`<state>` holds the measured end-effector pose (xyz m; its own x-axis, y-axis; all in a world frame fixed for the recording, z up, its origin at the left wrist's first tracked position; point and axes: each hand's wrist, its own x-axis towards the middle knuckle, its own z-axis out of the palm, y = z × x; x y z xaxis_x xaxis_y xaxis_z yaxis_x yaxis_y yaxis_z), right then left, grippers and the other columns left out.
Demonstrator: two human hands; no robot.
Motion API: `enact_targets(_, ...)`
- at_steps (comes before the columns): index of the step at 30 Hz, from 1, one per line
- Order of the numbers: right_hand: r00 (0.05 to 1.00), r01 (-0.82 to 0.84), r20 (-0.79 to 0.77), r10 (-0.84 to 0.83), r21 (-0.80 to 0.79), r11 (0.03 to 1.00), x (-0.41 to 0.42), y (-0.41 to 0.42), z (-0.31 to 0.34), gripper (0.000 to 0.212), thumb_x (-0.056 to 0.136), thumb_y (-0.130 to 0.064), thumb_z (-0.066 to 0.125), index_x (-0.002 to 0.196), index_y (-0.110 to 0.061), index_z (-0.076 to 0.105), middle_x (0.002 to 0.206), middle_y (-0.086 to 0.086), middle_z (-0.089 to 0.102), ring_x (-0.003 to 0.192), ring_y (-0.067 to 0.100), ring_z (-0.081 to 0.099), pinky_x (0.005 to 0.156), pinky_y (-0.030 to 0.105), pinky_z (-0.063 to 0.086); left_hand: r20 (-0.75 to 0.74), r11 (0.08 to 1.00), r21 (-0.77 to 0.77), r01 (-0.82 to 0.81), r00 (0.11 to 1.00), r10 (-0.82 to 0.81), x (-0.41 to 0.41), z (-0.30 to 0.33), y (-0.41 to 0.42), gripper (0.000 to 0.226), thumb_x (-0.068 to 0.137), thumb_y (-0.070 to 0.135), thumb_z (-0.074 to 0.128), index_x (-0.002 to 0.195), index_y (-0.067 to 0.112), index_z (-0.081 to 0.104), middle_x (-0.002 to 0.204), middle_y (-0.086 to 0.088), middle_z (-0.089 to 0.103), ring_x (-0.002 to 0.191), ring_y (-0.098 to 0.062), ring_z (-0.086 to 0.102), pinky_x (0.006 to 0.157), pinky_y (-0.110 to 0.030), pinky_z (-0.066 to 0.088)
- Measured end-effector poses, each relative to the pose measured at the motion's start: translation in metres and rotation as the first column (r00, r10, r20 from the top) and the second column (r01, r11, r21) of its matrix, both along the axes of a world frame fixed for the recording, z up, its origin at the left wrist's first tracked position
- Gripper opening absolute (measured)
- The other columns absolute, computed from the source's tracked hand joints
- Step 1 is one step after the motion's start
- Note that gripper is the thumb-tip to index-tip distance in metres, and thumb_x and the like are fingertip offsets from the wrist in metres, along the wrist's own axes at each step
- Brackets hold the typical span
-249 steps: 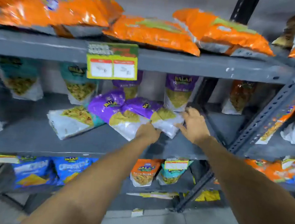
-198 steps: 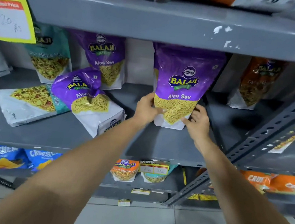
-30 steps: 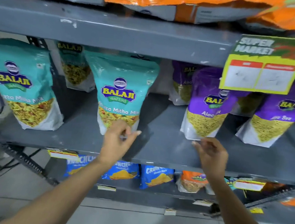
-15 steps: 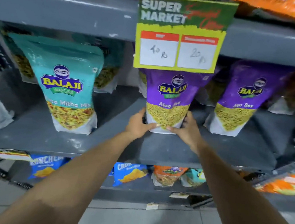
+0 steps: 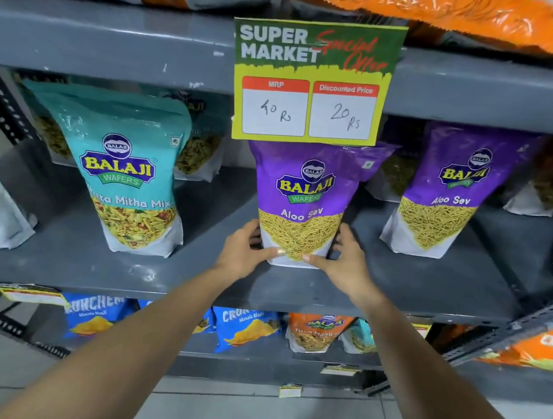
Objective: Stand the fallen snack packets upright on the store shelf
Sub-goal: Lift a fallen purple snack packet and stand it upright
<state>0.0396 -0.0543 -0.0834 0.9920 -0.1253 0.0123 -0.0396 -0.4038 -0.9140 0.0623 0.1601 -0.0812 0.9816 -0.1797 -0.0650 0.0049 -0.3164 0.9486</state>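
Both hands, left hand (image 5: pixel 242 253) and right hand (image 5: pixel 348 263), grip the upright purple packet (image 5: pixel 305 199) with their fingers; a price card (image 5: pixel 312 82) overlaps its top, a teal packet (image 5: pixel 127 171) stands left.

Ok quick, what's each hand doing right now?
Left hand: closed on the purple Aloo Sev packet, lower left side.
Right hand: closed on its lower right side.

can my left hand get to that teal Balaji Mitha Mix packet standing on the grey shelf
Probably yes. The left hand is on the purple Aloo Sev packet; only bare grey shelf lies between it and the teal Mitha Mix packet.
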Motion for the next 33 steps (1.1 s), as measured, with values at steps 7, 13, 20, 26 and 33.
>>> enact_targets(7,1.0,-0.013,0.005,0.013,0.048,0.999,-0.006,-0.004,0.0,0.085,0.061,-0.031,0.089,0.132,-0.029,0.043,0.115,-0.014,0.058,0.109,0.008,0.056,0.082,0.013,0.048,0.219,0.987,0.049,-0.154,0.966,0.14,-0.016,0.008,-0.004,0.072,0.067,0.022,0.086,0.129,0.016,0.049,0.123,0.002,0.061,0.115,-0.014,0.056,0.094,-0.022,0.042)
enact_targets(13,0.944,0.279,0.137,-0.299,0.149,0.949,-0.047,-0.074,0.001,0.066,0.062,-0.024,0.089,0.122,-0.021,0.06,0.115,0.002,0.066,0.106,0.014,0.062,0.076,0.007,0.049,0.588,0.931,-0.026,-0.365,0.747,0.309,-0.057,0.014,-0.054,0.041,0.073,0.012,0.078,0.089,0.027,0.044,0.089,0.006,0.047,0.084,-0.009,0.044,0.079,-0.013,0.038)
enact_targets(20,0.87,0.481,0.098,-0.482,0.039,0.876,-0.028,-0.184,0.007,0.081,0.064,-0.021,0.088,0.133,-0.012,0.047,0.131,0.011,0.059,0.121,0.027,0.056,0.101,0.04,0.046,0.494,0.988,0.144,-0.058,0.869,-0.021,-0.037,0.012,-0.164,0.02,0.08,0.014,0.074,0.092,0.007,0.059,0.089,-0.009,0.06,0.082,-0.023,0.056,0.076,-0.032,0.048)
enact_targets(26,0.971,0.239,0.003,-0.24,0.009,0.971,0.012,-0.227,0.009,0.079,0.066,-0.012,0.087,0.133,-0.009,0.045,0.135,0.009,0.057,0.122,0.022,0.054,0.105,0.04,0.044,0.159,0.977,0.186,0.108,0.977,-0.139,0.023,0.014,-0.234,0.057,0.072,0.026,0.083,0.118,0.002,0.058,0.111,-0.016,0.071,0.1,-0.029,0.066,0.075,-0.026,0.044)
enact_targets(33,0.974,0.224,0.015,-0.225,0.039,0.974,0.001,-0.235,0.001,0.05,0.071,-0.004,0.081,0.114,-0.004,0.057,0.108,0.012,0.07,0.088,0.012,0.068,0.072,0.012,0.052,0.116,0.999,0.035,-0.04,0.993,0.036,0.012,-0.005,-0.255,0.034,0.071,0.024,0.083,0.097,0.003,0.072,0.092,-0.014,0.077,0.085,-0.029,0.071,0.078,-0.042,0.056)
